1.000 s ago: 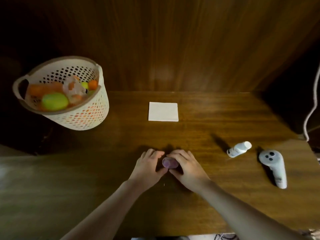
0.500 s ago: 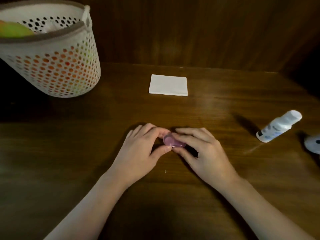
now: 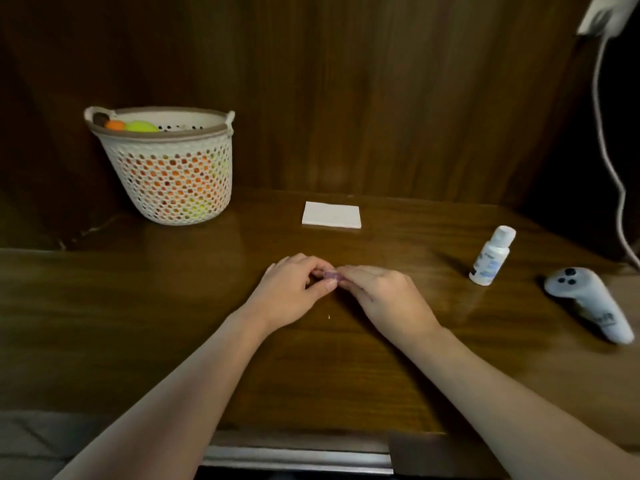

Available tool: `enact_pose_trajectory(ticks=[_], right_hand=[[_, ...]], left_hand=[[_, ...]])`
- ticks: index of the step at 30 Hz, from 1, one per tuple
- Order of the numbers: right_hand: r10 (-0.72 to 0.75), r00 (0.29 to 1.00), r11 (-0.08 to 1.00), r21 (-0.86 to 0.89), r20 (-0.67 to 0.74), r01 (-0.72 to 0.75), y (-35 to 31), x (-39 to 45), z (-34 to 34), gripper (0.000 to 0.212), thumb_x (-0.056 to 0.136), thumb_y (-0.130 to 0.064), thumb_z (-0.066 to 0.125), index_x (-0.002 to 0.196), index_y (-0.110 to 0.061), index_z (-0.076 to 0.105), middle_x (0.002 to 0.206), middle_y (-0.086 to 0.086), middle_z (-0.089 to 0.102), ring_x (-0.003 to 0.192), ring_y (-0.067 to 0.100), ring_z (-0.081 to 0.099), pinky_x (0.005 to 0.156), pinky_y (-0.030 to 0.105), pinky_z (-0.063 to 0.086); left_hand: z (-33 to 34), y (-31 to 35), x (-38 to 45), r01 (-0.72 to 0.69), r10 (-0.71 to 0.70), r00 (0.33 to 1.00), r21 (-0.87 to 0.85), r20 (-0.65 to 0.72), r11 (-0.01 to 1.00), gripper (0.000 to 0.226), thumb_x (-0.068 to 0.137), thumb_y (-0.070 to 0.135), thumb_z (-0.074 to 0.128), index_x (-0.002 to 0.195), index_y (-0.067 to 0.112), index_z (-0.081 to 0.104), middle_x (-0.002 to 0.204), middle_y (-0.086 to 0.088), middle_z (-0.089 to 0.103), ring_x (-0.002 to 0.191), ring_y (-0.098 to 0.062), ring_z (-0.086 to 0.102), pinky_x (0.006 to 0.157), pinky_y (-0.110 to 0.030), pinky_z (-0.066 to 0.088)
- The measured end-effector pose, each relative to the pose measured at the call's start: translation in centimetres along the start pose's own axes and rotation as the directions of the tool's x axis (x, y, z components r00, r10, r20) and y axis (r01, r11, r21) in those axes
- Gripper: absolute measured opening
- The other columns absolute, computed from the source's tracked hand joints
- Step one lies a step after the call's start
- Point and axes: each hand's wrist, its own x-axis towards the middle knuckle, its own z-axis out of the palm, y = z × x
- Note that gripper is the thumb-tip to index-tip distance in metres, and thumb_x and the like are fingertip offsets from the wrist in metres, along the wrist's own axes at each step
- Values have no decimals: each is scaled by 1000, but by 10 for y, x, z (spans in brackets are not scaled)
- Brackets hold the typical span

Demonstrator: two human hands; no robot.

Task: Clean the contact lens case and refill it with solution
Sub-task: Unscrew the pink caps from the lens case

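Purple contact lens case sat pinched between left hand and right hand; steadying one side while unscrewing would likely help.

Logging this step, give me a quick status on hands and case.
Left hand and right hand both pinch the small purple plastic lens case. White solution bottle untouched, capped. Nothing in the way.

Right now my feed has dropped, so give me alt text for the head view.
Both hands meet mid-table, the left hand and right hand pinching a small purple contact lens case between their fingertips. A white solution bottle stands to the right beside a white controller; a folded white tissue and a perforated basket sit farther back.
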Motion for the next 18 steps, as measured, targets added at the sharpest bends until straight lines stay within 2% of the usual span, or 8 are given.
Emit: enact_pose_trajectory(ticks=[4,9,14,18], right_hand=[[-46,999,996,-71,22,47,-2,-1,-1,32,108,-18,62,139,-14,70,134,6,75,120,19,74,102,35,60],[-65,997,992,-110,42,69,5,5,3,34,107,-14,64,141,-11,67,129,9,76,112,24,76,95,37,62],[-57,998,991,-120,27,60,25,33,8,30,109,-17,60,138,-14,68,120,7,78,103,23,77,86,39,65],[-5,1000,996,-85,22,7,33,45,11,30,108,-19,63,137,-18,70,122,4,79,105,20,77,90,37,65]], left_hand=[[-2,4,-2,25,-25,1000,-46,10,999,27,103,48,61,128,40,66,121,19,62,104,-4,59,108,-49,50],[-2,2,5,69,-67,998,-171,17,983,31,102,45,63,132,36,67,122,18,68,108,-8,63,94,-29,54],[-4,1,33,108,-110,994,-337,15,935,40,104,35,64,142,25,64,135,10,68,127,-6,62,112,-31,51],[-2,-3,49,88,-94,996,-339,0,937,42,104,30,65,146,25,62,137,10,68,127,-6,62,110,-28,52]])
